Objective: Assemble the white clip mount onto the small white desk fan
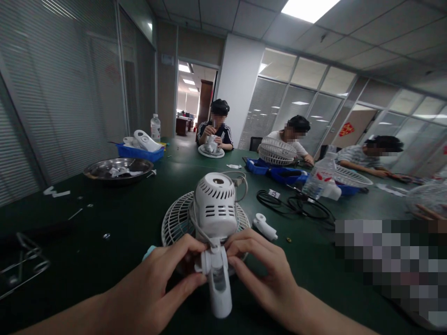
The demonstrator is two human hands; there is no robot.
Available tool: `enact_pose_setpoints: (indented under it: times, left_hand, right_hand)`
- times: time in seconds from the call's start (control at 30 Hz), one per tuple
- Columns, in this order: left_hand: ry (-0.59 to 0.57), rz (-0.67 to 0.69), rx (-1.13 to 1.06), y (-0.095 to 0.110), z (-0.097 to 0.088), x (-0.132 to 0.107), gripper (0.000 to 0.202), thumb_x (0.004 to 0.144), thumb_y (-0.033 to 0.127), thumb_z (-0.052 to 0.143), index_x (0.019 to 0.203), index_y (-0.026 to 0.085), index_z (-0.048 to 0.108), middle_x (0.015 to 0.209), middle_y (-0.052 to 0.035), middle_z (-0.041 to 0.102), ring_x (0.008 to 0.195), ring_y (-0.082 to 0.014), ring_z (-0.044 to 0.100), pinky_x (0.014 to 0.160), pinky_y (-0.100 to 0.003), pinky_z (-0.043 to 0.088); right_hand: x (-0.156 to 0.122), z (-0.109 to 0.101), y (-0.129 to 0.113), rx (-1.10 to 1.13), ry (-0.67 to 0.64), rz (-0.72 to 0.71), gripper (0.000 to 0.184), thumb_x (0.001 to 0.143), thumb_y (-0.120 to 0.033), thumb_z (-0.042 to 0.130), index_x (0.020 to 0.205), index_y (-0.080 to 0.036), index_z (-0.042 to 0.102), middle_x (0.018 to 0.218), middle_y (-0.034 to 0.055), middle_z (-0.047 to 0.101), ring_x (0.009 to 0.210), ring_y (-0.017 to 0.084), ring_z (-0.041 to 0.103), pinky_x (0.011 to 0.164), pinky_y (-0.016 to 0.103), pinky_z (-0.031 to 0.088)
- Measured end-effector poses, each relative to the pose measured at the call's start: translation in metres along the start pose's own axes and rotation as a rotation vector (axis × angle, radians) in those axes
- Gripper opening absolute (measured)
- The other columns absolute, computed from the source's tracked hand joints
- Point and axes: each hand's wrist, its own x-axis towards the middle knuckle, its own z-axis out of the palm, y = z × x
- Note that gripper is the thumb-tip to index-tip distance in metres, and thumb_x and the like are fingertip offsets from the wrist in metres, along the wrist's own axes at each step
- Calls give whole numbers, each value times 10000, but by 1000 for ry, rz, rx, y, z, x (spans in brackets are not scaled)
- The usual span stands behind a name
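A white electric fan stands face down on the green table, its motor housing [216,204] uppermost and its round wire grille [178,218] beneath. From the housing a white neck bracket [220,284] with a slot points toward me. My left hand [164,279] is closed, pinching the round joint on the bracket's left side. On the opposite side, the fingers of my right hand [261,265] press against the same joint; its fingertips are partly hidden. A thin cord [244,188] loops behind the housing. To the right of the grille lies a loose white plastic part [264,227].
A steel bowl [118,179] and a blue tray [139,152] of white parts stand at left. Black cables [293,204] and a plastic bottle [319,177] are to the right. A small nut [106,236] and brass ring [288,240] lie nearby. Several people work across the table.
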Motion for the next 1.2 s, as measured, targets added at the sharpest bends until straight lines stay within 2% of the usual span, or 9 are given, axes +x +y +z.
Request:
enact_pose_setpoints:
  times: [0.1, 0.23, 0.33, 0.43, 0.53, 0.7, 0.93, 1.07, 1.2]
  left_hand:
    - [-13, 46, 83, -1, -4, -1, 224, 906, 384, 513, 1108, 297, 549, 1085, -22, 672, 1011, -231, 630, 856, -314, 499]
    - [84, 117, 90, -1, -7, 0, 246, 885, 343, 488, 1125, 294, 512, 1086, -26, 649, 1018, -227, 612, 881, -312, 477]
    - [111, 58, 76, 1, -7, 0, 264, 898, 345, 457, 1156, 293, 481, 1088, -20, 639, 1007, -210, 606, 897, -314, 456]
    - [81, 8, 63, 3, -10, -1, 281, 922, 382, 418, 1183, 284, 455, 1125, -29, 622, 1040, -215, 586, 931, -339, 435]
    - [42, 21, 54, 6, -14, -1, 280, 938, 397, 385, 1179, 273, 455, 1171, -45, 600, 1098, -234, 553, 946, -359, 428]
    - [7, 71, 78, 12, -20, 1, 228, 948, 363, 388, 1137, 245, 438, 1120, -58, 584, 1059, -227, 554, 946, -379, 418]
    - [-22, 178, 79, 12, -21, 3, 162, 952, 282, 364, 1098, 226, 405, 1089, -49, 578, 1003, -204, 563, 893, -365, 428]
    - [-17, 214, 98, 6, -21, 7, 167, 947, 249, 374, 1111, 216, 383, 1036, -47, 580, 933, -191, 575, 860, -361, 441]
    - [-9, 231, 95, 0, -22, 11, 176, 953, 233, 361, 1128, 215, 373, 1069, -59, 587, 960, -198, 582, 874, -364, 448]
  right_hand:
    - [2, -3, -3, 6, -35, -12, 159, 871, -58, 553, 958, -178, 612, 915, 61, 656, 838, 140, 638, 739, 249, 540]
    - [3, -7, -8, 12, -107, -34, 309, 864, -42, 533, 1126, -186, 612, 1063, 81, 656, 963, 151, 641, 832, 264, 542]
    - [0, -9, -11, -13, -174, -23, 432, 872, -52, 517, 1263, -231, 558, 1195, 73, 623, 1075, 159, 616, 913, 284, 528]
    - [-2, -10, -11, -97, -177, -75, 538, 872, -40, 507, 1355, -276, 475, 1291, 57, 587, 1180, 157, 572, 983, 281, 496]
    - [-3, -11, -12, -182, -178, -128, 615, 866, -29, 504, 1411, -291, 399, 1356, 57, 551, 1241, 153, 533, 1020, 277, 471]
    - [-5, -13, -12, -224, -217, -105, 583, 888, -55, 475, 1415, -295, 406, 1375, 50, 534, 1253, 147, 522, 1025, 290, 469]
    - [-5, -12, -11, -205, -297, -57, 499, 915, -98, 426, 1400, -214, 453, 1399, 101, 500, 1260, 183, 512, 1017, 336, 473]
    - [-4, -11, -8, -186, -307, -24, 478, 934, -147, 440, 1402, -244, 449, 1397, 90, 491, 1268, 188, 500, 1031, 360, 459]
    - [-4, -9, -4, -192, -340, 23, 505, 946, -192, 450, 1440, -273, 387, 1448, 88, 426, 1313, 214, 449, 1072, 422, 415]
